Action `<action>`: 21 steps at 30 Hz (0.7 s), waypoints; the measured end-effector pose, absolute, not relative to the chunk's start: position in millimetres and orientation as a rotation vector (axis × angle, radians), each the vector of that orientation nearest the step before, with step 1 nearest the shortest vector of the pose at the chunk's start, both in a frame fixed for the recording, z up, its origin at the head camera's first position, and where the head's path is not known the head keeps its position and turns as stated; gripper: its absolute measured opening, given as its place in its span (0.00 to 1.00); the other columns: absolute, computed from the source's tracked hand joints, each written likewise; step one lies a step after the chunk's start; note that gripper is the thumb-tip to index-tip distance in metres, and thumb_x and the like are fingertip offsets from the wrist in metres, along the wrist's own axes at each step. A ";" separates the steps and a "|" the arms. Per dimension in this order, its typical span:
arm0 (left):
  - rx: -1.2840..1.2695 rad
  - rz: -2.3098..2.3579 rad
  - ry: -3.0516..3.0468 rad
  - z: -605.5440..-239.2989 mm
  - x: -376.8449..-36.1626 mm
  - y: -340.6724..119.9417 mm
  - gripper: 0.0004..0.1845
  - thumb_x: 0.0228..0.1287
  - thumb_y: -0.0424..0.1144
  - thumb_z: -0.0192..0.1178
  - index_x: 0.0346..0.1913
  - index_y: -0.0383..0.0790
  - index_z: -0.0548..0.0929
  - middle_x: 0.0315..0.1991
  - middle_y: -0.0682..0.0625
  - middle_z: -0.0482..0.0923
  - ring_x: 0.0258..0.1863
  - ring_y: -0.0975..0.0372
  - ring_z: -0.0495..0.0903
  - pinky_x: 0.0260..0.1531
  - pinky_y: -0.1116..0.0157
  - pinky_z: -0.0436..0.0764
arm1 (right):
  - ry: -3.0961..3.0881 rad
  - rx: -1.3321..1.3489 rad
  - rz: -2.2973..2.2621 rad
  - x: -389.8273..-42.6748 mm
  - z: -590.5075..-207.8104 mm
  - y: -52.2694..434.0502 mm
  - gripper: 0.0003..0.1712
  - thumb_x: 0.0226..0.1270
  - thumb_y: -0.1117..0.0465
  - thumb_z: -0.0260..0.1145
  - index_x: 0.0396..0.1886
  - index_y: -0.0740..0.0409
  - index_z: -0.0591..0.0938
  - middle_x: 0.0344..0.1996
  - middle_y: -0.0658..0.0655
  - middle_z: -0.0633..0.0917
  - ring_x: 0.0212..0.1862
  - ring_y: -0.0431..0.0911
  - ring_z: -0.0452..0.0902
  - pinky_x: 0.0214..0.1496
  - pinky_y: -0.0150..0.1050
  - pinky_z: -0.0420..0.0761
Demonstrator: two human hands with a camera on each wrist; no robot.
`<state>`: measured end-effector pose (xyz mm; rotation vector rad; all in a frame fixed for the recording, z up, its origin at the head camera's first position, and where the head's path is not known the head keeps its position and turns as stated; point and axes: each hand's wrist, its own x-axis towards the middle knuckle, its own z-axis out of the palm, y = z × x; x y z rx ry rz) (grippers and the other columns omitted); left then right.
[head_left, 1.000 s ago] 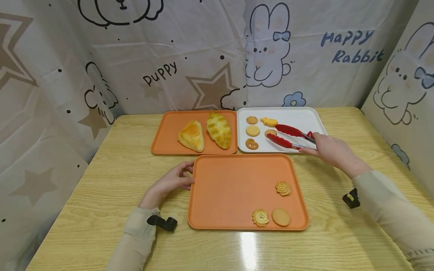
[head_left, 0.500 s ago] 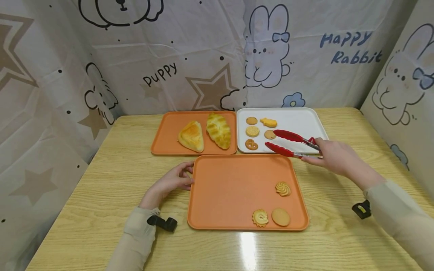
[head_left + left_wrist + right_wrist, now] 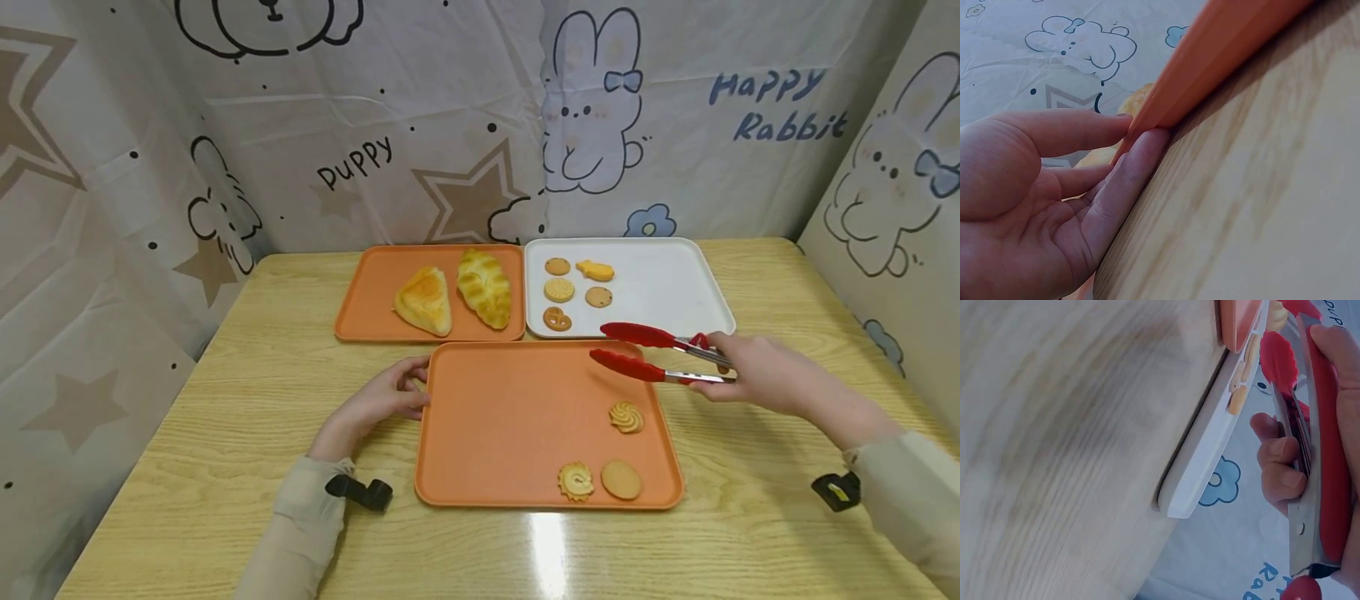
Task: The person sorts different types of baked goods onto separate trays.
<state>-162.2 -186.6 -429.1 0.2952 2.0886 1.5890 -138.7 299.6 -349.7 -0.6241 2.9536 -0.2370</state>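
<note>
My left hand point(image 3: 375, 400) holds the left rim of the front orange tray point(image 3: 510, 417). In the left wrist view its fingers point(image 3: 1138, 156) lie at the tray's outer wall, low by the tabletop. My right hand point(image 3: 780, 379) grips red-tipped metal tongs point(image 3: 637, 367) over the tray's back right corner. The tongs' arms are spread, with nothing between the tips. A swirl cookie point(image 3: 626, 417), a round plain cookie point(image 3: 621, 480) and a scalloped cookie point(image 3: 576, 482) lie on this tray. Behind, a white tray point(image 3: 675, 283) bears several cookies, among them a pretzel point(image 3: 557, 318) and a fish-shaped cracker point(image 3: 596, 270).
Another orange tray point(image 3: 367, 292) stands at the back left with a triangular bread point(image 3: 423, 302) and a braided bread point(image 3: 484, 287). It adjoins the white tray. All rest on a wooden table point(image 3: 247, 375), with a printed cloth point(image 3: 450, 108) hanging behind and at the sides.
My right hand has drawn the tongs back toward me, from over the white tray to the front tray's back edge, with their tips empty. The left hand stays put.
</note>
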 end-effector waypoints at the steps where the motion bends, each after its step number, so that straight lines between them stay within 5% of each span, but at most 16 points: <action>1: 0.298 1.587 2.091 -428.9 -162.1 -186.7 0.36 0.59 0.28 0.55 0.69 0.34 0.53 0.48 0.40 0.61 0.35 0.60 0.72 0.35 0.61 0.82 | 2.951 -0.644 -0.239 -137.1 -349.7 300.5 0.28 0.49 0.44 0.69 0.40 0.60 0.73 0.20 0.47 0.73 0.21 0.39 0.66 0.21 0.32 0.67; 21: 0.292 1.585 2.090 -427.9 -161.6 -185.5 0.36 0.59 0.29 0.55 0.69 0.34 0.53 0.48 0.40 0.61 0.36 0.60 0.72 0.36 0.61 0.82 | 3.019 -0.829 -0.239 -91.3 -346.5 315.7 0.27 0.40 0.43 0.73 0.36 0.53 0.76 0.17 0.41 0.70 0.17 0.30 0.59 0.17 0.27 0.62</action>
